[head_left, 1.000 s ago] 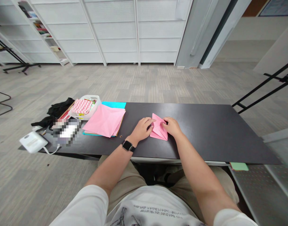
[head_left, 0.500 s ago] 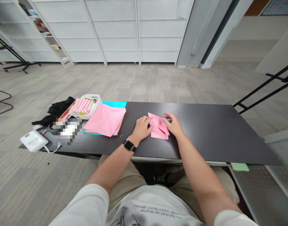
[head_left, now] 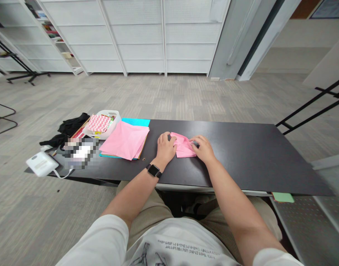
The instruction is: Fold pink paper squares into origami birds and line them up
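A folded piece of pink paper [head_left: 184, 147] lies on the dark table between my two hands. My left hand [head_left: 166, 148], with a black watch on its wrist, grips the paper's left edge between thumb and fingers. On the opposite side, my right hand [head_left: 203, 148] has its fingers curled in on the paper's right edge. The upper layer looks creased and slightly raised. My fingers partly hide both side edges.
Left of my hands is a stack of coloured paper [head_left: 125, 140], pink on top. Beyond it stands a white basket [head_left: 115, 125] with a pink-and-white patterned item. A white device [head_left: 41, 163] with a cable sits at the table's [head_left: 255, 155] left end, near black cloth [head_left: 73, 124].
The loose pink flaps that stood toward the near right now lie flatter, and the paper looks shorter front to back. Both hands have shifted slightly and hold closer on its sides.
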`<state>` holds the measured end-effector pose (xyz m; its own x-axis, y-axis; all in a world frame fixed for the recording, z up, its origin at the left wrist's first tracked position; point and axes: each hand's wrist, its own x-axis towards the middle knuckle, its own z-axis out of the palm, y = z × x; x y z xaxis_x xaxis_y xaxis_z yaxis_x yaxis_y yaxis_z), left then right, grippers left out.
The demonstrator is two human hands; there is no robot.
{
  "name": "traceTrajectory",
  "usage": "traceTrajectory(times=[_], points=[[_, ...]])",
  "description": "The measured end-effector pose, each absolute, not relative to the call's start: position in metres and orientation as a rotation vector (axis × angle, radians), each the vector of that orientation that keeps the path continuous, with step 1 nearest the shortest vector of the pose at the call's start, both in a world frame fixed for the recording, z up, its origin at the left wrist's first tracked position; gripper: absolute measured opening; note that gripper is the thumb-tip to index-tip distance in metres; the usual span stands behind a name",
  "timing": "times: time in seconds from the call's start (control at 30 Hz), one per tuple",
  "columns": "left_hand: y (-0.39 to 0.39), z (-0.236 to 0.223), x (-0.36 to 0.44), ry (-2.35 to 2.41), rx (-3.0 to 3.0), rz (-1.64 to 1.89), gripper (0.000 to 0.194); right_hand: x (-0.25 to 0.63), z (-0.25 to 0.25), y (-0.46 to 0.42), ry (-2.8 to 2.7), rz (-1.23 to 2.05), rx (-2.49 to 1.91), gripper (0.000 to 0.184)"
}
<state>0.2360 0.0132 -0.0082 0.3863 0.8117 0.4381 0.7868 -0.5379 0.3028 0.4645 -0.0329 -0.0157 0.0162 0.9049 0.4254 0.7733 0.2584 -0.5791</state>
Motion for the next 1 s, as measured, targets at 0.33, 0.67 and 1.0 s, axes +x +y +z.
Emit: traceTrajectory(times=[0.33,0.67,1.0], points=[[0.015,-0.011,0.236,1.437,2.548,0.967,0.02,0.451,0.011,-0.06,-1.929,0.069,-1.518,0.021],[0.024,-0.022,0.237,1.594,2.525,0.95,0.024,0.416,-0.001,-0.06,-2.168,0.123,-1.37,0.033],[0.018,-0.012,0.236,1.016,2.733,0.798,0.022,0.434,-0.017,-0.047,-2.165,0.131,-1.544,0.03]])
